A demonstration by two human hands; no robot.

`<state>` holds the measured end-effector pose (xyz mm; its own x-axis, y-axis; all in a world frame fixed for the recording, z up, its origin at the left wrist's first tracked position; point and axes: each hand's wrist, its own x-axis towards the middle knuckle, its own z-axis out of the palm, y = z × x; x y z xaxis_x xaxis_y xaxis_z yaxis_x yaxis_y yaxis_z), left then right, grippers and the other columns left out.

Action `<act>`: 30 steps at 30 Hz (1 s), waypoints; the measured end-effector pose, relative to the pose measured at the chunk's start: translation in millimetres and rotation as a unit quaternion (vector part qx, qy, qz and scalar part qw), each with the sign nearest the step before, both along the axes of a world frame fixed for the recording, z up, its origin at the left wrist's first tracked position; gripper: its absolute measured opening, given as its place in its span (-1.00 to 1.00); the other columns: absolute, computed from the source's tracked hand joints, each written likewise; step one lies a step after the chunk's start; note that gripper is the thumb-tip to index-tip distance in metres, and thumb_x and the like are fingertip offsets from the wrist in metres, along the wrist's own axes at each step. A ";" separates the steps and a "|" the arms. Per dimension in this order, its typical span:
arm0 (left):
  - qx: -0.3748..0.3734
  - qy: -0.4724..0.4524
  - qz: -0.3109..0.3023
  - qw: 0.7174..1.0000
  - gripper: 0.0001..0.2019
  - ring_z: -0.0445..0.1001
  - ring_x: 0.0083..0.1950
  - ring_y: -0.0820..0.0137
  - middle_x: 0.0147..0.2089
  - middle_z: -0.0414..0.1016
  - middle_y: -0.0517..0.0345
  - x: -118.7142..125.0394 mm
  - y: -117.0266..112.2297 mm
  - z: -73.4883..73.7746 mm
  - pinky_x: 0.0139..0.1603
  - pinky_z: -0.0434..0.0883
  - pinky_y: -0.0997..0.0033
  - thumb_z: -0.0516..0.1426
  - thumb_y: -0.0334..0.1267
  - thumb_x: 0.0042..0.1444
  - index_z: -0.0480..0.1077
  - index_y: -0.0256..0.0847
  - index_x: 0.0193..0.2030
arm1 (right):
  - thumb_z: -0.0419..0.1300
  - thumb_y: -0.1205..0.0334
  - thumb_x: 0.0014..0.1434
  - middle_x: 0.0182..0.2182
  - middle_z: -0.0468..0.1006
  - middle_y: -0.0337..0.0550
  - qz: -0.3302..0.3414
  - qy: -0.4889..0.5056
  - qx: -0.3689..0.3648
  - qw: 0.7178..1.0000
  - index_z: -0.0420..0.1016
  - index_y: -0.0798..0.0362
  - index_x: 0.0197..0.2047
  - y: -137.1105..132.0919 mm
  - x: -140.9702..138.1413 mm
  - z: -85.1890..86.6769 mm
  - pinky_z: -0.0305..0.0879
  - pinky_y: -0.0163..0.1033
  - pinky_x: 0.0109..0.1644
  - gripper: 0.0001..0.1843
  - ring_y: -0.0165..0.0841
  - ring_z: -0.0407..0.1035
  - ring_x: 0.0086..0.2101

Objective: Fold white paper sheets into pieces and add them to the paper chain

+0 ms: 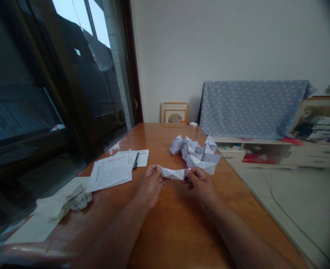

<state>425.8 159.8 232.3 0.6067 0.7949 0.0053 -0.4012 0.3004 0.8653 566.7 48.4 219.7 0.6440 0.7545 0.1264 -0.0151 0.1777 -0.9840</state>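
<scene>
Both of my hands hold one folded piece of printed paper just above the wooden table. My left hand pinches its left end, fingers closed. My right hand pinches its right end, fingers closed too. The folded paper stretches flat and narrow between them. Just beyond my right hand lies a heap of several folded paper shapes, made of the same printed paper.
A stack of printed sheets with a black pen lies to the left. A crumpled cloth rests on white paper near the table's left edge. A framed picture leans on the far wall. A dotted cloth covers furniture at right.
</scene>
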 end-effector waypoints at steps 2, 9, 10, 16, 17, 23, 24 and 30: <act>-0.009 -0.004 0.019 1.000 -0.81 0.54 -0.25 0.41 -0.24 0.51 0.17 0.5 0.8 0.3 -0.18 0.44 0.36 0.20 -0.21 0.17 0.25 -0.17 -0.22 | 0.26 -0.12 0.12 -0.48 0.55 -0.19 -0.001 0.018 0.013 1.000 0.43 0.04 -0.33 0.5 -1.1 0.0 0.28 -0.30 -0.44 -0.64 -0.34 0.44 -0.45; -0.035 -0.035 0.051 0.997 -0.84 0.54 -0.24 0.40 -0.23 0.53 0.09 2.5 -1.5 2.7 -0.21 0.46 0.39 0.21 -0.29 0.15 0.28 -0.21 -0.24 | 0.31 -0.04 0.09 -0.51 0.53 -0.21 -0.024 0.090 0.033 0.995 0.41 0.04 -0.38 2.8 -5.7 1.1 0.37 -0.27 -0.38 -0.68 -0.37 0.44 -0.46; -0.039 -0.038 0.055 0.997 -0.84 0.54 -0.24 0.40 -0.23 0.53 0.09 2.9 -1.9 3.1 -0.23 0.46 0.40 0.22 -0.30 0.15 0.28 -0.21 -0.24 | 0.32 -0.04 0.08 -0.51 0.53 -0.21 -0.025 0.097 0.037 0.994 0.40 0.04 -0.39 3.0 -6.0 1.1 0.37 -0.27 -0.38 -0.68 -0.37 0.44 -0.46; -0.023 -0.044 0.027 0.998 -0.85 0.54 -0.21 0.39 -0.25 0.52 0.12 1.6 -3.1 6.7 -0.19 0.46 0.39 0.21 -0.27 0.16 0.30 -0.22 -0.23 | 0.29 -0.07 0.12 -0.50 0.53 -0.21 -0.028 0.041 0.039 0.998 0.41 0.04 -0.37 1.6 -2.9 -0.5 0.37 -0.25 -0.37 -0.67 -0.37 0.43 -0.47; -0.019 -0.045 0.019 0.999 -0.84 0.54 -0.19 0.38 -0.24 0.51 0.13 0.9 -3.5 7.6 -0.16 0.46 0.37 0.22 -0.25 0.16 0.31 -0.21 -0.22 | 0.27 -0.08 0.13 -0.50 0.53 -0.21 -0.027 0.026 0.037 0.999 0.42 0.04 -0.37 1.3 -1.9 -0.8 0.37 -0.25 -0.36 -0.66 -0.37 0.42 -0.48; 0.011 -0.024 -0.089 0.996 -0.69 0.51 0.00 0.31 0.01 0.49 0.03 -2.2 -9.5 10.2 -0.02 0.43 0.32 0.29 -0.24 0.12 0.33 -0.20 -0.04 | 0.26 -0.13 0.13 -0.48 0.55 -0.19 -0.023 -0.002 0.035 0.999 0.42 0.04 -0.34 1.0 0.1 -1.6 0.35 -0.24 -0.36 -0.63 -0.34 0.43 -0.46; 0.016 -0.015 -0.098 0.995 -0.66 0.50 0.03 0.30 0.05 0.48 0.01 -1.9 -10.2 9.5 0.00 0.43 0.31 0.30 -0.26 0.10 0.33 -0.20 -0.02 | 0.26 -0.13 0.14 -0.49 0.55 -0.19 -0.016 -0.006 0.036 0.999 0.42 0.04 -0.34 1.0 -0.4 -1.6 0.35 -0.25 -0.36 -0.63 -0.34 0.43 -0.46; 0.014 0.013 -0.039 0.999 -0.69 0.51 -0.07 0.34 -0.03 0.51 0.02 2.3 -7.5 2.2 -0.08 0.44 0.35 0.30 -0.27 0.09 0.35 -0.23 -0.06 | 0.26 -0.09 0.15 -0.49 0.56 -0.19 0.000 0.024 0.042 0.999 0.41 0.05 -0.34 0.7 -4.9 -0.7 0.35 -0.26 -0.36 -0.65 -0.36 0.44 -0.46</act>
